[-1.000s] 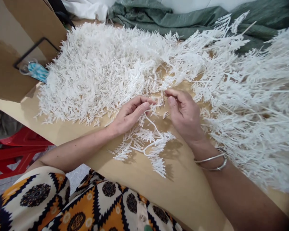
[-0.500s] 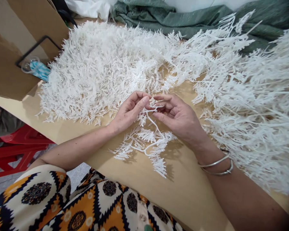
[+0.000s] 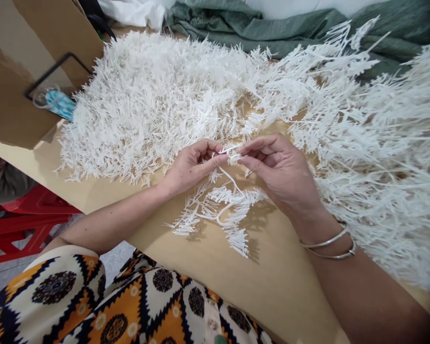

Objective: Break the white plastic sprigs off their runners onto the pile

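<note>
My left hand (image 3: 197,162) pinches the upper end of a white plastic plant sprig (image 3: 224,210), thumb pressed against the fingers. Across from it, my right hand (image 3: 279,167) is closed, thumb and forefinger gripping a small tufted piece at the same end of the sprig. Whether that piece is still joined to the stem, I cannot tell. Below my hands the sprig's curved stem and feathery side branches hang down close to the table. Behind lies a heap of short white tufts (image 3: 157,100), and to the right a pile of longer white sprigs (image 3: 380,157).
A cardboard box (image 3: 28,62) stands at the left, with a black wire loop (image 3: 57,71) and a blue-and-white item (image 3: 60,102) against it. Green cloth (image 3: 272,28) runs along the back. A red stool (image 3: 32,220) is beside the tan table (image 3: 272,282).
My right hand has shifted right and slightly away from my left, its thumb and forefinger now closed on the tufted piece. The sprig's upper end has risen a little between my hands.
</note>
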The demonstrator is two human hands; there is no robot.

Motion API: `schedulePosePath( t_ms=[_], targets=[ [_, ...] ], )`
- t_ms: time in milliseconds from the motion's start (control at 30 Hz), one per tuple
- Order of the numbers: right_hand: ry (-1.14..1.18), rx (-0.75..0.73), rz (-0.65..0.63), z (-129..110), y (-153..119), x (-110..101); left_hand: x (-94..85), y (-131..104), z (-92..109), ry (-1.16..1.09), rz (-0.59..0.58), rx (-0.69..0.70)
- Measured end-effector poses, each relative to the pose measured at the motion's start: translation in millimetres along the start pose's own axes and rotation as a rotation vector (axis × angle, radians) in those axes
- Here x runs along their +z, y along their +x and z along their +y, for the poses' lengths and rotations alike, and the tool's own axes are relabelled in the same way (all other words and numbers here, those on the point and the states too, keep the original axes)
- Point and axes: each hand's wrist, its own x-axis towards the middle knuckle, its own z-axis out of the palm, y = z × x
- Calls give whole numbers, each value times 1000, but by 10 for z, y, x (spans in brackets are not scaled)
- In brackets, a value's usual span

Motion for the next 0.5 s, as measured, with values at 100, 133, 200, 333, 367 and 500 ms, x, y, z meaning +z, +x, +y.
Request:
schedulePosePath(
  t_ms=[100, 133, 200, 333, 367, 500],
  targets=[
    [7, -54, 104, 25, 33, -23, -19, 0, 22, -12, -16, -20],
    [12, -60, 123, 36, 42, -31, -20, -2, 28, -15, -15, -20],
    [3, -50, 128, 52, 47, -43, -17, -4, 36, -19, -6, -11],
    [-101, -25, 42, 52, 12, -39, -8, -2, 38, -29, 4, 3],
    [-139, -26, 15, 51, 0, -34, -8, -2, 36, -31, 1, 2],
    [-280, -54, -21, 44, -42, -8, -13, -7, 11, 15, -20, 14]
  ],
)
